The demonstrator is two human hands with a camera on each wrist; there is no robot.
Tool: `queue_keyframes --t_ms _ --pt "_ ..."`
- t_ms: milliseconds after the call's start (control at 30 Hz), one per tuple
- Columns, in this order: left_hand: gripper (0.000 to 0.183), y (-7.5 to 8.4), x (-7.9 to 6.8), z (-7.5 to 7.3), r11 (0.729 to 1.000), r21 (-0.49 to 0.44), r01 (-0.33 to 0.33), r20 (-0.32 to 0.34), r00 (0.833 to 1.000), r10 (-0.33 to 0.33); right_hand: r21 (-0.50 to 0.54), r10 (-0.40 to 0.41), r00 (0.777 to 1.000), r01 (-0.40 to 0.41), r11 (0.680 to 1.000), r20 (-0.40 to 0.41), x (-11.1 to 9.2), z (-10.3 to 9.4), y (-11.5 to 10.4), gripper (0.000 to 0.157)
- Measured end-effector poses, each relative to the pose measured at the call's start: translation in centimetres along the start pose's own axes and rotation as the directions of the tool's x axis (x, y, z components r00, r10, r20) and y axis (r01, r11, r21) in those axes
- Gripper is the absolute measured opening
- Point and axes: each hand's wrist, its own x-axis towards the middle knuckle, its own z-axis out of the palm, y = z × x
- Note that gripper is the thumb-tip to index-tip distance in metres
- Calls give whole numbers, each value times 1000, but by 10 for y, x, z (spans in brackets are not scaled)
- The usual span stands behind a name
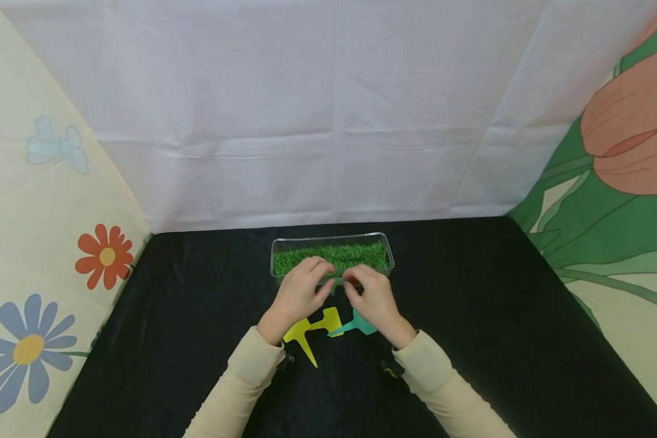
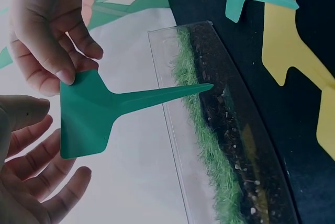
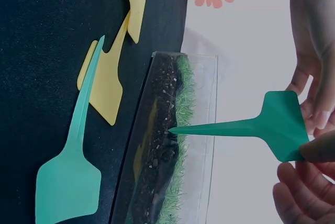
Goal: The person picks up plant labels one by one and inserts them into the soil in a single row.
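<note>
A green T-shaped plant label (image 2: 86, 114) is held up with its pointed stem down, at the near side of a clear container (image 1: 385, 243) of grass and dark soil. My right hand (image 1: 375, 298) pinches one corner of its head between thumb and fingers. At the head's other end is my left hand (image 1: 301, 289), its thumb and fingers spread apart; whether a fingertip touches the label cannot be told. Below the hands lie a teal plant label (image 3: 68, 182) and two yellow plant labels (image 3: 107, 90), (image 1: 301, 334), the teal tip resting over one yellow label.
Black cloth (image 1: 197, 316) covers the table. A white cloth (image 1: 328, 121) hangs behind the container. Flower-printed panels stand at the left (image 1: 27, 213) and the right (image 1: 624, 201).
</note>
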Motion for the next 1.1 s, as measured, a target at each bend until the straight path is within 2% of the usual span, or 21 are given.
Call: queue_keyframes --t_ms 367,700,1100 --pt "8 -2 3 1 999 35 -38 61 998 35 -5 1 1000 -1 1000 5 2 -1 -4 14" --pt "11 -1 4 0 998 43 -34 87 996 30 10 -5 1000 5 1000 4 2 -1 -4 14" --pt "12 -5 4 -2 999 19 -39 70 997 38 13 10 1000 -10 1000 25 -3 -3 0 17"
